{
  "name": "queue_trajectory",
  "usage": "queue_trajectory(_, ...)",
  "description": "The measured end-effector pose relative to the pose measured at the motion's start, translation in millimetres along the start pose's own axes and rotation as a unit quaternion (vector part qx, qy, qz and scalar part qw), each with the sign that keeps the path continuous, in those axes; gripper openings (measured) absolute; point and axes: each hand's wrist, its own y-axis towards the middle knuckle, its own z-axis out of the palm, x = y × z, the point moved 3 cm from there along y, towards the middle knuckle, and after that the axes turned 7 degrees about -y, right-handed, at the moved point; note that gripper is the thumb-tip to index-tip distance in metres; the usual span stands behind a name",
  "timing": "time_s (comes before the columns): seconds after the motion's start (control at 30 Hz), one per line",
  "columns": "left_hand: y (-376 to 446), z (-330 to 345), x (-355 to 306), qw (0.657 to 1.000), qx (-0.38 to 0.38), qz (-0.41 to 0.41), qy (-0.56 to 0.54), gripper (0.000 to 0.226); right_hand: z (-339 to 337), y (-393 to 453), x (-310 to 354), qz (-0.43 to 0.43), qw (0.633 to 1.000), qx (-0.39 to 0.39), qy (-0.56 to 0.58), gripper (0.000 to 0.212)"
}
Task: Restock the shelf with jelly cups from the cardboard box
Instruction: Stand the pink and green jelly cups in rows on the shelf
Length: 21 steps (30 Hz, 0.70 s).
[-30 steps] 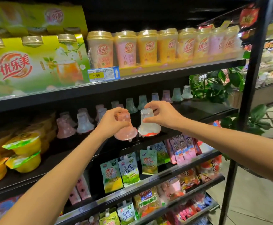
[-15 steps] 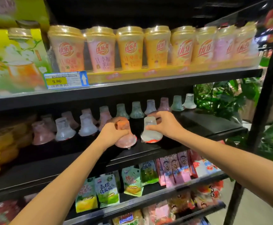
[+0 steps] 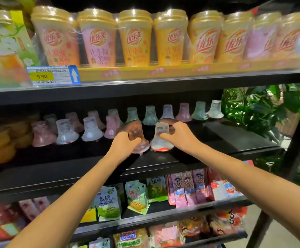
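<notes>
left hand [image 3: 123, 146] curled round the narrow top of a pink jelly cup [image 3: 139, 140], gripping it; wide base down, at or just above the middle shelf [image 3: 235, 140], contact not resolvable. right hand [image 3: 178, 136] curled round the top of a white jelly cup [image 3: 160, 140] with a red base edge, thumb across its front; base likewise at shelf level. two cups just beside each other, near the shelf front, both upright.

black metal shelving, several tiers. behind the hands, row of jelly cups [image 3: 167, 113] along the back of the same shelf, pink, green and white, narrow end up; a second shorter row [image 3: 65, 131] nearer the front on the left. orange fruit cups [image 3: 1, 149] stacked at far left. green foliage [image 3: 263, 108] past the right end of the rack.

upper shelf: yellow tray [image 3: 181, 68] holding shrink-wrapped milk tea cups [image 3: 135, 38] side by side; price tag [image 3: 52, 75] reading 9.90 with a blue arrow; green boxed pack [image 3: 4, 49] to the left. lower shelves: snack pouches [image 3: 110, 204] standing upright, other packets blurred. cardboard box outside the frame.
</notes>
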Motion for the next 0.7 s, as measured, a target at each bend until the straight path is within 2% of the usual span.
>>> queue_trajectory(0.13, -13.9, -10.6, -1.5, 0.998, -0.029, 0.06, -0.002, 0.041, -9.3, -16.6, 7.7, -0.017, 0.998, 0.009, -0.058, 0.074)
queue_trajectory(0.27, -37.4, -20.1, 16.1, 0.99, -0.058, 0.104, 0.07, 0.034, -26.1, -49.0, 16.3, -0.1, 0.986, -0.036, -0.132, 0.044)
queue_trajectory(0.33, -51.5, -18.2, 19.7, 0.983, -0.028, 0.16, 0.09, 0.035, -28.5, -64.2, 18.3, -0.154, 0.974, -0.039, -0.159, 0.042)
queue_trajectory(0.43, -68.5, -5.8, 15.7, 0.967, 0.044, 0.214, 0.128, 0.034, -19.0, -72.5, 12.8, -0.169, 0.968, 0.007, -0.188, 0.038)
queue_trajectory(0.57, -74.1, 12.2, 14.0, 0.96, 0.08, 0.21, 0.169, 0.044, -9.1, -73.0, 6.6, -0.151, 0.965, 0.073, -0.2, 0.052)
queue_trajectory(0.7, -76.4, 18.9, 15.2, 0.96, 0.071, 0.199, 0.183, 0.048, -4.6, -67.5, 0.7, -0.149, 0.965, 0.079, -0.199, 0.058)
